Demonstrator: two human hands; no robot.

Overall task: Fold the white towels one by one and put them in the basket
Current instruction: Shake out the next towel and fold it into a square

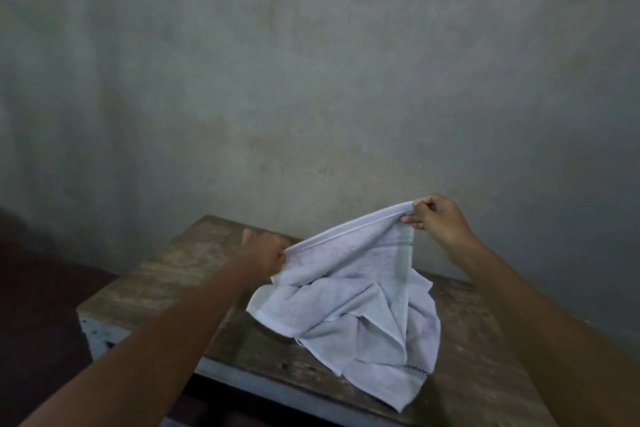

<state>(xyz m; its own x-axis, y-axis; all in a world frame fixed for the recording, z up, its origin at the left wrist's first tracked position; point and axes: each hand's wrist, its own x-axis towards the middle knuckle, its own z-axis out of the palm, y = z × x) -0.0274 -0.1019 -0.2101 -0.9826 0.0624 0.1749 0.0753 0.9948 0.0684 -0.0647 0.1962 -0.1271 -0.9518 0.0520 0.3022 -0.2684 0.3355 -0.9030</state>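
Item: table. Worn wooden top with a pale painted edge, set against a grey wall.

Item: left hand. Fingers curled tight on the low, left end of the towel's upper hem.

Item: towel. White terry, one piece. Its top edge is stretched between the two hands and slopes up to the right; the lower part lies crumpled on the table. Judged light, soft and limp, with no stiffness of its own and not fragile, so it will sag wherever unsupported. The pile should give a sure hold. Best taken at the hemmed corners.

Markings: dark stitched band near the lower right corner, fainter band near the upper right. No label, brand or legible writing seen.

Item: right hand. Pinches the high, right end of the hem.

Basket: not in view.
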